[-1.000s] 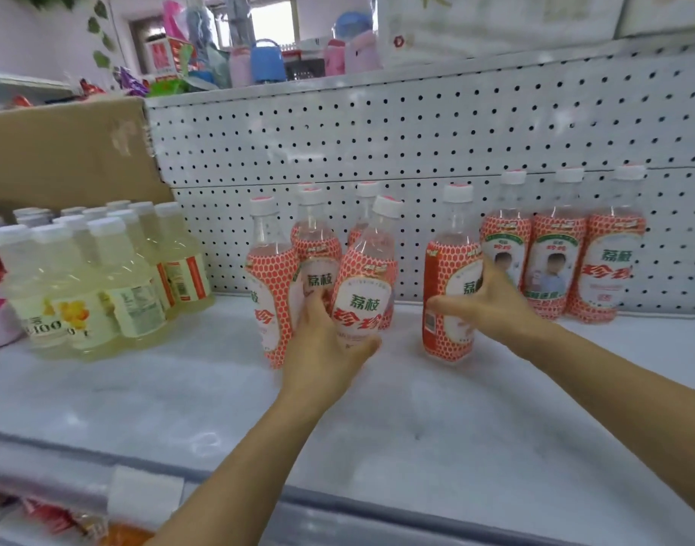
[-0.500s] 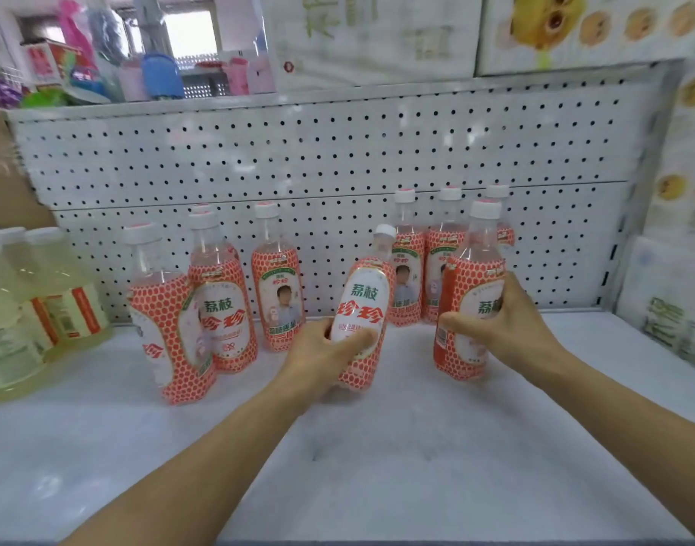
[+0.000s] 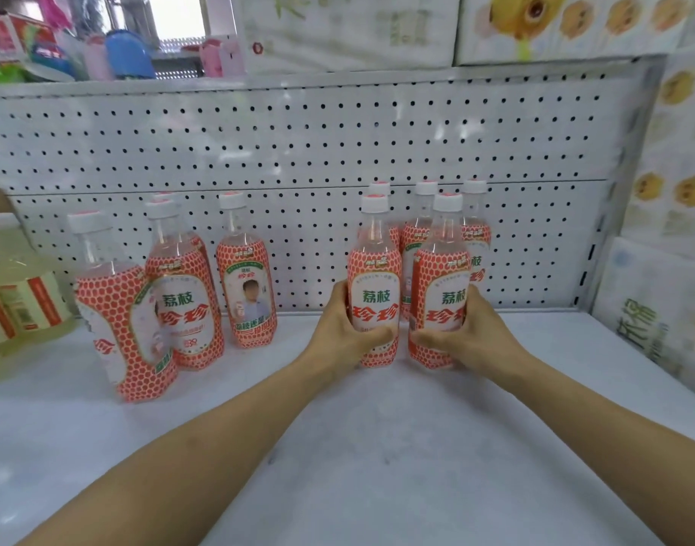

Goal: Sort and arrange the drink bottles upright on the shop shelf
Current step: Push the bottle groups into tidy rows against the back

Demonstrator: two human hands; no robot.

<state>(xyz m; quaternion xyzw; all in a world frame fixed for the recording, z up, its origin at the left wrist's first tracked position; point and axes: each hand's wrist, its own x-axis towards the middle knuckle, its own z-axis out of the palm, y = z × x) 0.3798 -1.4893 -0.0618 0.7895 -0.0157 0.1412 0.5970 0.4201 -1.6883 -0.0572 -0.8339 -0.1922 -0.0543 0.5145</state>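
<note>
Bottles stand upright side by side on the white shelf (image 3: 377, 447), the left hand (image 3: 340, 329) curled tight round one bottle (image 3: 374, 285), the right hand (image 3: 470, 333) gripping its neighbour (image 3: 442, 293).

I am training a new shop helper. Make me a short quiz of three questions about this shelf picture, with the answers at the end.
1. True or false: the bottle in the left hand lies on its side.
2. What does the right hand grip? A: a red-labelled bottle. B: a box. C: nothing.
3. Fill in: the back bottles, behind the two held ones and against the pegboard, number ___.
Key: 1 false, it is upright. 2 A. 3 three.
</note>
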